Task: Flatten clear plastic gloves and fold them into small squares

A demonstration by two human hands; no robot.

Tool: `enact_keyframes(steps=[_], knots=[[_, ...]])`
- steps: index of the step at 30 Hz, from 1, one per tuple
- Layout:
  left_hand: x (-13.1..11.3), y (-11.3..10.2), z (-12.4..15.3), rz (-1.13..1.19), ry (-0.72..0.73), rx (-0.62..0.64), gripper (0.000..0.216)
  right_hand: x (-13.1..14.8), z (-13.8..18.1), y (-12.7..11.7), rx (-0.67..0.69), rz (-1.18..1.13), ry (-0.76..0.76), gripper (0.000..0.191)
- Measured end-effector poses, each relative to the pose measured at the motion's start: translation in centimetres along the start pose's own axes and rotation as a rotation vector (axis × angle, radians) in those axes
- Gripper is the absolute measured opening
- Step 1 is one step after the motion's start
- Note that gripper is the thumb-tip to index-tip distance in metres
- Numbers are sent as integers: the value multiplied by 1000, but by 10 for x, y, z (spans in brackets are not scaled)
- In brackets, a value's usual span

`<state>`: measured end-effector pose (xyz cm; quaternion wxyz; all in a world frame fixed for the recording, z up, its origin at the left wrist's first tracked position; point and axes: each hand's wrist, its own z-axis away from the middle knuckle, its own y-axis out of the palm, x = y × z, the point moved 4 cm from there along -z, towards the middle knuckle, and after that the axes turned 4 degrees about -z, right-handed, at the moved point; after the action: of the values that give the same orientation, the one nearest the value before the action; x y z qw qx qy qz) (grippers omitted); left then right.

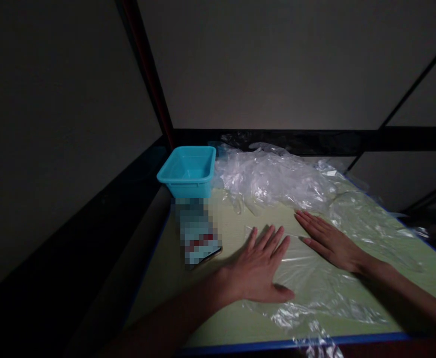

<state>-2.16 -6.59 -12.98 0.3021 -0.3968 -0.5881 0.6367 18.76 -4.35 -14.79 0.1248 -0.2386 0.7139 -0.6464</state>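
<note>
A clear plastic bag [307, 278] lies spread on the light table, its near end crumpled and hanging over the front edge. My left hand [261, 271] rests on the bag's left part, palm down with the fingers spread. Over its upper right part lies my right hand [328, 241], flat, with the fingers stretched out and pointing to the upper left. Neither hand grips anything. Behind them, a heap of crumpled clear plastic bags [273, 174] covers the back of the table, and more loose film trails down the right side.
At the back left corner stands a turquoise plastic basin [190, 171]. A phone [199, 236] with a blurred-out screen lies in front of it, left of my left hand. The table [210, 325] has a blue edge, with panelled walls behind and to the left.
</note>
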Motion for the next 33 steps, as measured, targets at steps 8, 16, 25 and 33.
enact_keyframes(steps=[8,16,25,33], knots=[[-8,-22,-6,10,-81,-68,85,-1,1,3,-30,24,-13,60],[-30,-6,-66,-86,-153,-195,74,-7,2,9,-40,22,-53,58],[-16,6,-47,-80,-95,-153,76,-1,0,3,-21,14,-20,59],[0,1,-18,-32,-39,-124,73,-1,-1,2,-15,36,-21,61]])
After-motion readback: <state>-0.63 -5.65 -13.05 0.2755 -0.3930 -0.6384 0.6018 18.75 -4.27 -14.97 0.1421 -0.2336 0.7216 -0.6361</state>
